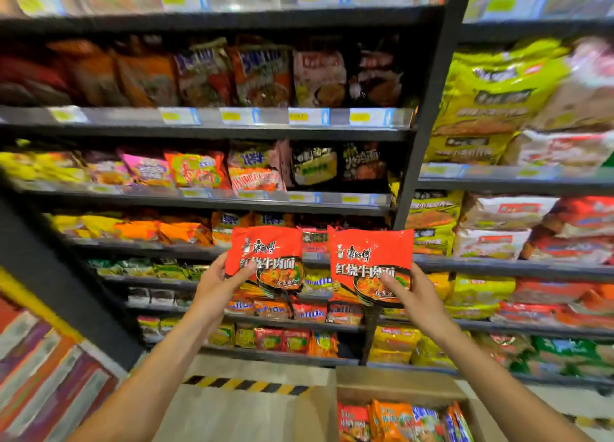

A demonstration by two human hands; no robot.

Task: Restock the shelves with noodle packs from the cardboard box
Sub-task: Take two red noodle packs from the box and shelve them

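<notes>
While you stand facing the shelves [232, 132], the head view, the only one, shows you holding up two red packs, one in each hand, in front of the middle tiers.

The left pack [265, 252] and the right pack [370, 259] are flat film pouches. Judge them light, soft at the edges and brittle inside: the noodle block will likely crack if you squeeze or bend it, and the glossy film looks slippery. A hold at a lower corner or along a side seam, thumb on the front and fingers behind, should carry the weight without crushing the block.

Your left hand [219, 284] pinches the lower left corner of its pack, thumb across the front face, the other fingers hidden behind the film. Your right hand [410, 292] pinches the lower right corner of its pack the same way, thumb on the printed bowl. Both hands are closed only as far as the pinch needs; the packs stand upright, side by side, their near edges close together but apart.

Below your right forearm, the box [398, 383] sits on the floor at the foot of the shelves, open, with more packs [405, 421] standing in it. Most shelf tiers look well filled; blur hides where a gap for red packs lies.
</notes>
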